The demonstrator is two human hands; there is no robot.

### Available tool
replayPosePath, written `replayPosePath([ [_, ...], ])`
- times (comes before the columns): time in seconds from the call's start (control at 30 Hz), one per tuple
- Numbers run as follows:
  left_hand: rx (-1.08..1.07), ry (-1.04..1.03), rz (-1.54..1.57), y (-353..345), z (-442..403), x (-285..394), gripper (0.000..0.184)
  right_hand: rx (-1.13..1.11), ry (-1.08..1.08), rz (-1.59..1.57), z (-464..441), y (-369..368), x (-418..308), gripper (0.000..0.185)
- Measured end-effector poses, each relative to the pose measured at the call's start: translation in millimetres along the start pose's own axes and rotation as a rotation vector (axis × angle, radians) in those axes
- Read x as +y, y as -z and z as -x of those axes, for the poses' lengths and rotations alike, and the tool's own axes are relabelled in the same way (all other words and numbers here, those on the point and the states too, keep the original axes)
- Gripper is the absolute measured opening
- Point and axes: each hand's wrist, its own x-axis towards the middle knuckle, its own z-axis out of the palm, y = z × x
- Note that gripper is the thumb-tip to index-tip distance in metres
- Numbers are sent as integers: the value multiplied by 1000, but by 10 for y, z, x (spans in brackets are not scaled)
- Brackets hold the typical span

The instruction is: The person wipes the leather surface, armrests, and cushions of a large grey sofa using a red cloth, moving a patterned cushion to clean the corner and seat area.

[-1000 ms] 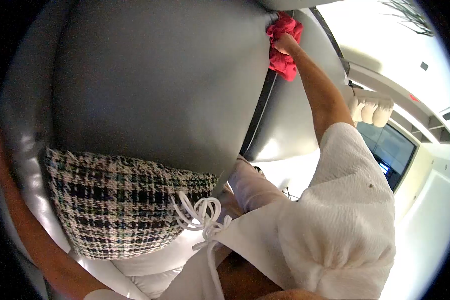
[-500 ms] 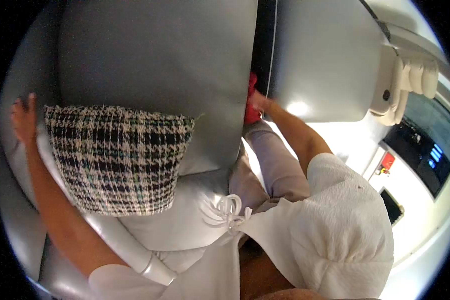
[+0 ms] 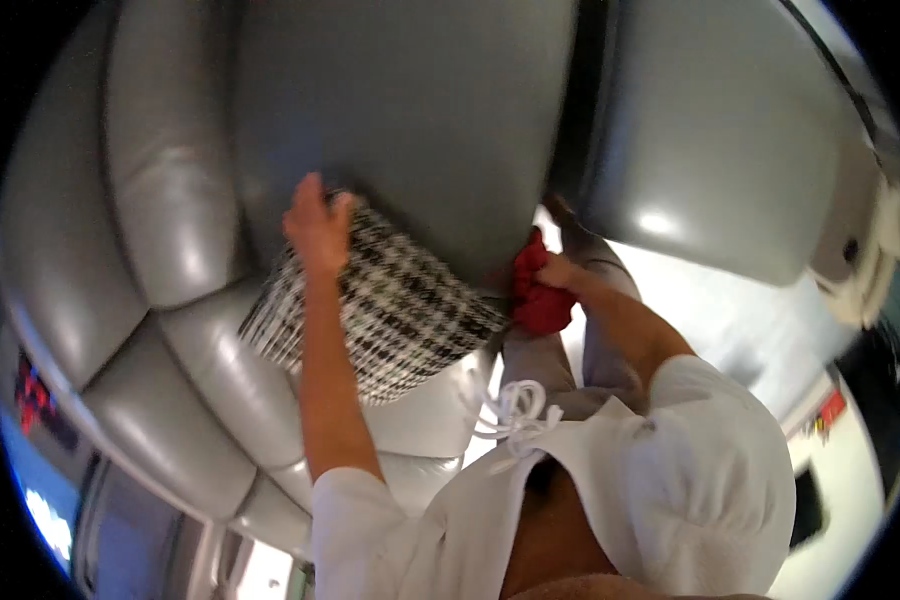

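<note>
A black-and-white plaid cushion [image 3: 410,300] stands tilted on the grey leather seat [image 3: 400,110]. My left hand [image 3: 317,230] is at its upper corner, fingers closed around the edge. The hand is slightly blurred, and it covers part of the fabric. In my right hand [image 3: 558,272] a crumpled red cloth [image 3: 542,300] is bunched up, close to the cushion's right corner and above my legs. The fingers of that hand are partly hidden by the cloth.
Padded grey backrests [image 3: 170,150] curve round the left side. Another grey seat section [image 3: 710,130] lies past a dark gap on the right. A cream chair [image 3: 870,260] is at the far right, and a bright floor [image 3: 710,300] shows beside my legs.
My left hand has moved from the backrest to the cushion's corner and now grips it. The cushion has tilted and turned. My right hand has drawn the red cloth closer to me.
</note>
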Motion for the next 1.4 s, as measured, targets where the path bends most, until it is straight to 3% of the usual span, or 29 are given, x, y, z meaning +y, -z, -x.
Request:
replayPosePath([
  [0.03, 33, -53, -45, 93, 141, 13, 69, 0, -84, -183, 149, 398, -665, 35],
  [0.07, 62, -109, -90, 175, 295, 104, 71, 67, 105, -154, -175, 502, -222, 36],
  [0.13, 12, 30, -67, 216, 676, 211, 80, 141, 85, -403, 86, 1049, -871, 41],
  [0.2, -102, 194, -143, 178, 1122, 310, 90, 208, 192, -539, -43, 1512, -594, 41],
  [0.27, -228, 363, -101, 163, 1311, 360, 100, 438, 216, -437, 118, 2172, -918, 40],
  [0.3, -216, 367, -35, 211, 1308, 399, 105, 571, 411, -215, 88, 2554, -932, 40],
  [0.33, -292, 388, -60, 224, 1273, 400, 109, 595, 337, -164, 271, 2890, -1312, 33],
  [0.37, -351, 416, -103, 275, 1217, 477, 111, 686, 414, -170, 349, 3187, -1423, 27],
  [0.4, -416, 444, -148, 318, 1158, 568, 113, 619, 308, 30, 178, 3726, -1053, 34],
  [0.43, -472, 485, -127, 384, 1089, 649, 117, 637, 154, 238, 324, 3930, -1296, 38],
  [0.53, -536, 510, -129, 390, 989, 678, 118, 1006, 386, 695, 357, 4189, -1329, 44],
  [0.63, -603, 519, -109, 334, 914, 601, 119, 1070, 230, 1212, 295, 3978, -954, 47],
  [0.67, -631, 522, -111, 315, 863, 583, 119, 860, 23, 1086, 330, 3748, -1114, 54],
  [0.73, -646, 525, -98, 366, 794, 603, 118, 795, 436, 897, 59, 3278, -727, 53],
  [0.8, -670, 525, -82, 370, 746, 582, 117, 269, 36, 575, 172, 2517, -1648, 50],
  [0.87, -686, 511, -44, 349, 718, 523, 117, 347, 102, 450, -229, 1954, -1757, 43],
  [0.93, -687, 478, 18, 282, 764, 379, 117, 329, 339, 406, -311, 2012, -2043, 40],
  [1.03, -722, 434, 36, 245, 751, 263, 114, 433, 585, 339, -81, 2230, -3194, 38],
  [1.07, -730, 422, 58, 254, 758, 236, 114, 387, 603, 458, -111, 2319, -3682, 37],
  [1.1, -759, 418, 60, 299, 737, 226, 112, 341, 804, 493, -480, 2494, -3861, 39],
  [1.13, -741, 411, 79, 303, 730, 207, 111, 475, 808, 470, -674, 2433, -4252, 39],
  [1.2, -711, 419, 109, 288, 765, 180, 109, 620, 902, 860, -1280, 2310, -4990, 45],
  [1.27, -668, 446, 102, 296, 787, 210, 104, 709, 731, 993, -1964, 1962, -5372, 47],
  [1.33, -663, 458, 58, 292, 775, 245, 103, 413, 307, 1072, -2307, 1312, -5591, 41],
  [1.4, -395, 452, 65, 200, 892, 294, 81, 336, 466, 1638, -1973, 487, -5481, 33],
])
